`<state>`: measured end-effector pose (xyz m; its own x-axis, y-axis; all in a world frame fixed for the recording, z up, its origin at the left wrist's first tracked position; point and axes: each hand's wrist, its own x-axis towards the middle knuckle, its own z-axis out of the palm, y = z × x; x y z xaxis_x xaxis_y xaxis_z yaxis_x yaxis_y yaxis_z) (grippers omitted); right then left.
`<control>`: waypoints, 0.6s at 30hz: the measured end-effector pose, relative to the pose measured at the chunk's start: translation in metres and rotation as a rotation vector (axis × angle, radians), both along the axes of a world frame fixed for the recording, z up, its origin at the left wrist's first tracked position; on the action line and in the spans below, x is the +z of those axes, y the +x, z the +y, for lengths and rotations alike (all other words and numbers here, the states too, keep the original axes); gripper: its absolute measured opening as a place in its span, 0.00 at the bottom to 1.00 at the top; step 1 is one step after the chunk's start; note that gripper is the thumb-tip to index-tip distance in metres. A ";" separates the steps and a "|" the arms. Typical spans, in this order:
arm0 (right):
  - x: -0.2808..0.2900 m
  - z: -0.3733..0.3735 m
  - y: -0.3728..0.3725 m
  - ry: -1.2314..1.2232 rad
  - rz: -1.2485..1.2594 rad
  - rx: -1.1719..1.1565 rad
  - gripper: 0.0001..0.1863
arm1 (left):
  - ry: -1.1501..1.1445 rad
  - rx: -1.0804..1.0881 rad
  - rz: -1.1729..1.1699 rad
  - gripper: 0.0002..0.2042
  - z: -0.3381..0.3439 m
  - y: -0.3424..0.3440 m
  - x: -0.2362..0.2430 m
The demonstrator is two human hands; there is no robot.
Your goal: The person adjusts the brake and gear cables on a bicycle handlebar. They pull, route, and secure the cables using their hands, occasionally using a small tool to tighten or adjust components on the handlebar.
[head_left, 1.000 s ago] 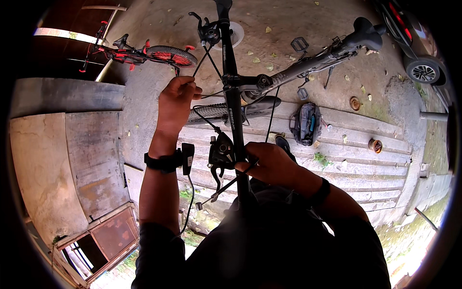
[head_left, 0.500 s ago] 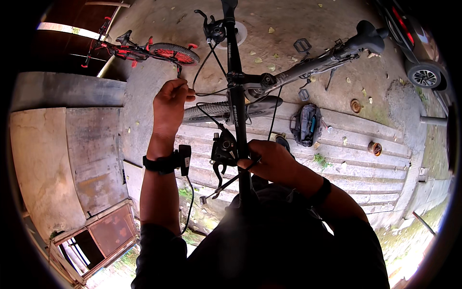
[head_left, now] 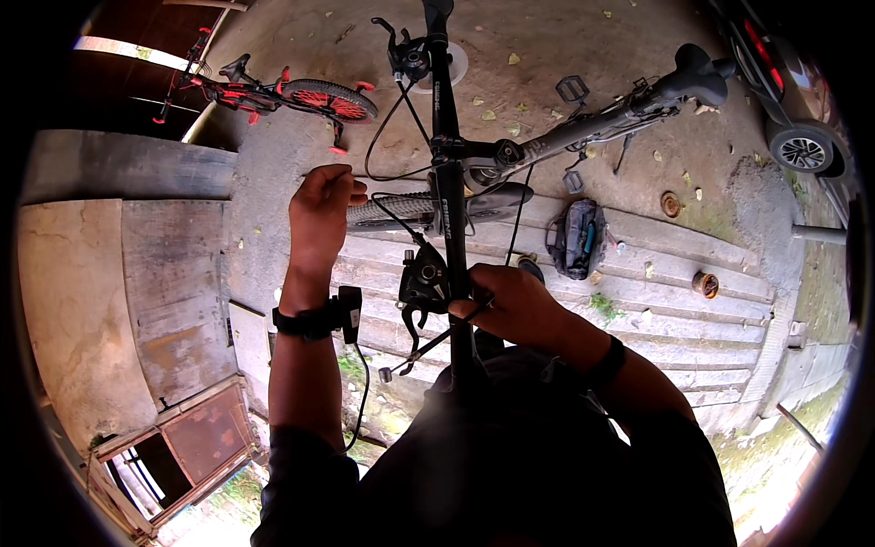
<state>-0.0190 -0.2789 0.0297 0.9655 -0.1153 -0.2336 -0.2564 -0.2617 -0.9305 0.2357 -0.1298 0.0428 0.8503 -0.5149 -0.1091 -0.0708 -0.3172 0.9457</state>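
Observation:
A bicycle handlebar point(head_left: 446, 196) runs up the middle of the view, with a black brake lever and shifter point(head_left: 425, 278) on its near part. My right hand point(head_left: 519, 308) is closed at the bar's right side, its thumb against the bar. It grips a thin dark rod point(head_left: 428, 346) with a small grey end, which slants across the bar to the lower left. Left of the bar, my left hand point(head_left: 319, 214) is raised with its fingers pinched together; what they hold, if anything, is too small to make out. Black cables point(head_left: 372, 150) loop beside it.
The bicycle's grey frame point(head_left: 583, 123) and saddle point(head_left: 697, 73) extend to the right. Beyond the steps point(head_left: 674, 310) and an open bag point(head_left: 578, 239) stand a parked car point(head_left: 788, 100) and a red-and-black bicycle point(head_left: 264, 94). A wired device point(head_left: 349, 314) sits on my left wrist.
My left hand has come slightly down, away from the looped cable, with its fingers still pinched. My right hand and the rod are practically where they were.

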 end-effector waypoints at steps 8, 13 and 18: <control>0.003 -0.001 0.000 0.016 0.018 0.003 0.15 | -0.012 0.067 0.093 0.09 0.007 -0.016 -0.008; 0.005 -0.001 0.001 0.032 0.050 0.003 0.15 | -0.054 0.089 0.144 0.10 0.014 -0.024 -0.019; 0.003 -0.002 0.002 0.011 0.079 0.026 0.16 | -0.017 0.083 0.188 0.10 0.022 -0.035 -0.028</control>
<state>-0.0165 -0.2805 0.0331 0.9467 -0.0877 -0.3100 -0.3222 -0.2591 -0.9105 0.2004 -0.1075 0.0145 0.8555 -0.4467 -0.2617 0.1330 -0.2989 0.9450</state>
